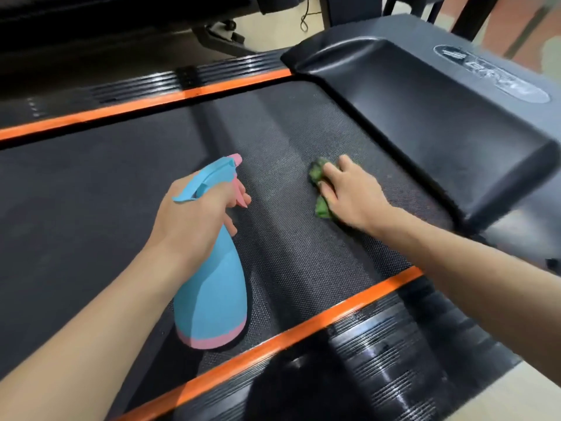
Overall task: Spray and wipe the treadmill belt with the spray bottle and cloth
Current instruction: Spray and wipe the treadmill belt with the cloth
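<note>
Down through the head camera I see both of my hands over the treadmill belt (288, 253), a dark textured surface running between two orange strips (142, 104).

My left hand (194, 220) is wrapped around the neck of the spray bottle (212, 293), a blue bottle with a pink band at its base and a pink nozzle tip. One finger is curled over the pink trigger (241, 194). The bottle is tilted, its nozzle aimed toward the far side of the belt, its base toward me, above the belt near the closer orange strip.

My right hand (349, 196) lies palm down on the green cloth (318, 189), pressing it against the belt. Its fingers are spread and only slightly bent over the bunched fabric, which shows at the fingertips and along the hand's left edge. The cloth sits just beside the black motor cover (425, 123) at the belt's front end, well apart from the bottle.

Ribbed black side rails (394, 344) run outside each orange strip. A black cable (303, 16) lies on the pale floor beyond the treadmill.
</note>
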{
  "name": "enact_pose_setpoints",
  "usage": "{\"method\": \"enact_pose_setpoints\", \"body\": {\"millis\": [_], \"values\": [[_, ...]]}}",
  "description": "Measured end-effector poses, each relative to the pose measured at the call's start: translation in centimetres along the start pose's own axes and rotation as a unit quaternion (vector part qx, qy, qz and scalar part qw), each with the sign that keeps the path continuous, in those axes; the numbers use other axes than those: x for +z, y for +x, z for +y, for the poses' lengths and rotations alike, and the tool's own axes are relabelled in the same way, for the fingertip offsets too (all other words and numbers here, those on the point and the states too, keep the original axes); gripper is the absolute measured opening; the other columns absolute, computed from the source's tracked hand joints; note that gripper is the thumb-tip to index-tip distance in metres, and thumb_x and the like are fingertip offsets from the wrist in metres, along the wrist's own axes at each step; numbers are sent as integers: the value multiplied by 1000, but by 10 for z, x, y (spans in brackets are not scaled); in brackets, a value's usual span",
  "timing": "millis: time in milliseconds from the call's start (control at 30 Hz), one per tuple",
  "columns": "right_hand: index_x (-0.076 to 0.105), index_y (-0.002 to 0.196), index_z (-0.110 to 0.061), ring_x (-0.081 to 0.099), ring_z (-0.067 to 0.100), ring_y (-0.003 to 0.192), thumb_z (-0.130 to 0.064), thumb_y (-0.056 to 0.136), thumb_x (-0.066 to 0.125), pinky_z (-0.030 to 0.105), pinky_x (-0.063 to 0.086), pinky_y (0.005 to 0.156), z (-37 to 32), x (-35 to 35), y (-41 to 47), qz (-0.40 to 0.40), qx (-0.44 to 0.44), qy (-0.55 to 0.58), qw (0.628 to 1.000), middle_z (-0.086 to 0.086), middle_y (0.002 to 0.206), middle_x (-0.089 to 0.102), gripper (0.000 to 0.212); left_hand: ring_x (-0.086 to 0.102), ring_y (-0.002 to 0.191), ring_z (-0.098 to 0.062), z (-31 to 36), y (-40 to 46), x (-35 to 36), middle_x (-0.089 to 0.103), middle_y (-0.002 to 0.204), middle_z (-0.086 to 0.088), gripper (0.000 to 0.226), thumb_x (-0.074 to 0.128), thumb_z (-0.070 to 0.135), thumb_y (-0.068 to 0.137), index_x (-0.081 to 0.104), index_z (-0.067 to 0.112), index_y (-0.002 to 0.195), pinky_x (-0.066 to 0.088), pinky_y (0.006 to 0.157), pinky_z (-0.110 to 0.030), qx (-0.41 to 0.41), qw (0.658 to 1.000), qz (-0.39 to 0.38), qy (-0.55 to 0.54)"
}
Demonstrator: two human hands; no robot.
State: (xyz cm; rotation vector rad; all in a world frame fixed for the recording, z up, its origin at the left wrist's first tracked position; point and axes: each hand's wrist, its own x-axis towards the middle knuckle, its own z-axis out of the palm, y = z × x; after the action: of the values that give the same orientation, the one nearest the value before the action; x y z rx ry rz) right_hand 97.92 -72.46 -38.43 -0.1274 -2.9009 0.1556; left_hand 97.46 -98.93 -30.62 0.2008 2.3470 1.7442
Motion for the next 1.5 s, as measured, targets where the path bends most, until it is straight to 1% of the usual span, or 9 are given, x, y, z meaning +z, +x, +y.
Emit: {"method": "enact_pose_setpoints", "body": {"millis": [133, 367, 633, 733, 867, 1100, 1267, 1367, 1500], "values": [[53, 105, -15, 58, 33, 82, -36, 98, 47, 41, 48, 69, 21, -15, -45, -52, -134, -9, 990, 10, 99, 49, 23, 60, 55, -10, -5, -3, -5, 80, 102, 12, 44, 51, 32, 72, 79, 31, 105, 44, 68, -24, -1, 1000, -3, 10], [52, 109, -5, 59, 45, 86, -27, 96, 49, 48, 49, 69, 60, -20, -34, 20, 125, -93, 988, 23, 103, 51, 25, 59, 54, -10, -4, -5, -4, 79, 104, 13, 42, 52, 33, 69, 79, 30, 100, 44, 58, -8, -5, 1000, -4, -9], [53, 98, -15, 52, 23, 83, -33, 98, 48, 35, 43, 77, -35, -34, -110, -140, -224, 95, 960, 5, 99, 47, 18, 57, 51, -9, -5, -7, -4, 79, 104, 2, 41, 52, 29, 72, 77, 24, 104, 46, 57, -9, 6, 1000, 1, -27], [51, 102, -18, 56, 30, 86, -40, 96, 43, 40, 47, 80, 22, -38, -83, -100, -152, 39, 983, 7, 99, 47, 24, 57, 50, -9, -5, -7, -5, 79, 105, 1, 45, 52, 27, 75, 77, 14, 110, 46, 56, -10, 15, 1000, -4, -24], [54, 113, -7, 59, 48, 90, -28, 95, 52, 51, 52, 78, 70, -41, -55, -15, 146, -42, 988, 25, 102, 49, 28, 57, 51, -9, -6, -12, -5, 79, 104, 1, 29, 56, 24, 88, 78, 27, 107, 46, 57, -9, 20, 1000, -2, -24], [56, 91, -10, 58, 38, 75, -10, 82, 62, 43, 46, 63, -73, -3, -69, -51, -111, -2, 993, 17, 92, 54, 10, 59, 52, -8, -7, -14, -5, 79, 103, 7, 50, 51, 29, 75, 78, 21, 116, 44, 57, -7, 31, 999, 3, -23], [51, 119, -13, 54, 36, 109, -40, 96, 47, 44, 44, 96, -4, -33, -44, -62, 94, 75, 991, 14, 115, 55, 36, 57, 54, -10, -11, -15, -13, 80, 105, 4, 47, 52, 31, 71, 78, 20, 109, 42, 57, -5, 28, 999, 23, -40], [50, 121, -15, 52, 37, 107, -61, 85, 39, 46, 43, 98, -10, -26, -60, -100, 59, 27, 993, 13, 114, 56, 59, 58, 52, -11, -11, -11, -11, 80, 108, 4, 44, 52, 30, 70, 79, 20, 103, 44, 59, -8, 19, 999, 19, -46], [50, 114, -17, 51, 34, 90, -42, 90, 44, 46, 47, 82, -34, -14, -77, -37, -37, -50, 997, 10, 101, 49, 35, 58, 52, -9, -9, -12, -6, 80, 106, 5, 39, 51, 29, 72, 78, 22, 99, 46, 60, -9, 27, 999, 6, -35]]}}
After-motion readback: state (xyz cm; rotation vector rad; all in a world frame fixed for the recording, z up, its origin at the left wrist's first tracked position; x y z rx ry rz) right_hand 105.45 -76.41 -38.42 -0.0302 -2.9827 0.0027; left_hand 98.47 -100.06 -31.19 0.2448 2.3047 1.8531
